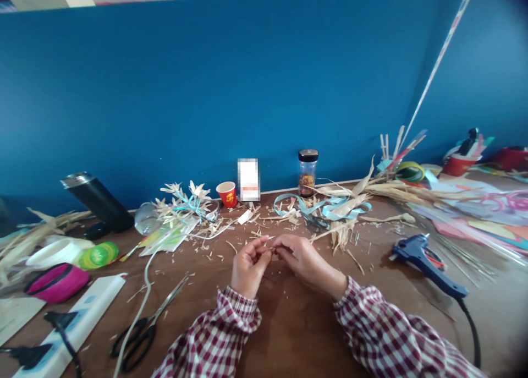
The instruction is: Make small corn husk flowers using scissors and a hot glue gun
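Observation:
My left hand (249, 267) and my right hand (304, 261) meet over the middle of the brown table. Both sets of fingertips are pinched together around a small, pale piece that is mostly covered, so its kind cannot be made out. Scraps of dried corn husk (214, 257) lie scattered beyond the hands. To the left rest black-handled scissors (144, 334), blades pointing away. On the right a blue hot glue gun (431, 268) lies on its side with its cord trailing toward me. Pale husk flowers on light blue stems (187, 202) stand in a bunch at the back left.
A white power strip (88, 315) with black plugs and a white cable (147, 273) occupy the left. Along the blue partition (247, 81) stand a red paper cup (227, 194), a lidded jar (307, 173) and a leaning black flask (99, 202). Husk strips and light blue ribbon (348, 208) lie at the back right.

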{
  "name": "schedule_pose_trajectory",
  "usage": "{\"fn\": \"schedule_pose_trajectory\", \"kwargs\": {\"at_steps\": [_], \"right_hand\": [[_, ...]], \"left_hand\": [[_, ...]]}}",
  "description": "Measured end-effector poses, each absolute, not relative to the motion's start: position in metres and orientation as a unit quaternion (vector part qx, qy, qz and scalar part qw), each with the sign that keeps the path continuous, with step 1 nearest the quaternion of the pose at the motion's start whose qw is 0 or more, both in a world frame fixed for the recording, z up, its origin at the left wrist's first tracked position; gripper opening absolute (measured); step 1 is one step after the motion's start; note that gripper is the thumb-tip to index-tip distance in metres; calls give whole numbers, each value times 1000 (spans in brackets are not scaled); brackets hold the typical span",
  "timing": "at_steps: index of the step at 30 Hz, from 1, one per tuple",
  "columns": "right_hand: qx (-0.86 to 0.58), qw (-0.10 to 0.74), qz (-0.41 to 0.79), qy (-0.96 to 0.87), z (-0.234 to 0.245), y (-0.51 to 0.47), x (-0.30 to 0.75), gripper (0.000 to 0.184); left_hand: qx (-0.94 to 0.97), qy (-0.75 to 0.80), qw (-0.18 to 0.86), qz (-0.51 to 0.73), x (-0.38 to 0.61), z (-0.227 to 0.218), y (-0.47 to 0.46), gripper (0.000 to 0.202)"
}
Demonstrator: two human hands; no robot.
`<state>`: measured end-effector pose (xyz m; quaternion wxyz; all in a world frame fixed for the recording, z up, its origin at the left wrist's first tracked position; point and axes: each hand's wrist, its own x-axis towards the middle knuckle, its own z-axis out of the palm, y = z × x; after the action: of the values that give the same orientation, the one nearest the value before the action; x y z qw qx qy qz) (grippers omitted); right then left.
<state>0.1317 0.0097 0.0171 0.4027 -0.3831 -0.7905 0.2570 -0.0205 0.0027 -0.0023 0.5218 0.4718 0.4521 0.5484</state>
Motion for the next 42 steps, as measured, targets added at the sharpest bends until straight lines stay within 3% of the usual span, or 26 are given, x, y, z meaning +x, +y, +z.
{"fn": "schedule_pose_trajectory", "kwargs": {"at_steps": [16, 33, 42], "right_hand": [[-391, 402, 203, -803, 15, 9, 132, 20], [-406, 405, 228, -787, 11, 8, 128, 15], [-398, 417, 237, -782, 10, 8, 127, 15]], "left_hand": [[416, 487, 591, 491, -22, -11, 6, 22], [576, 563, 364, 468, -23, -4, 2, 20], [587, 587, 335, 447, -19, -5, -1, 26]]}}
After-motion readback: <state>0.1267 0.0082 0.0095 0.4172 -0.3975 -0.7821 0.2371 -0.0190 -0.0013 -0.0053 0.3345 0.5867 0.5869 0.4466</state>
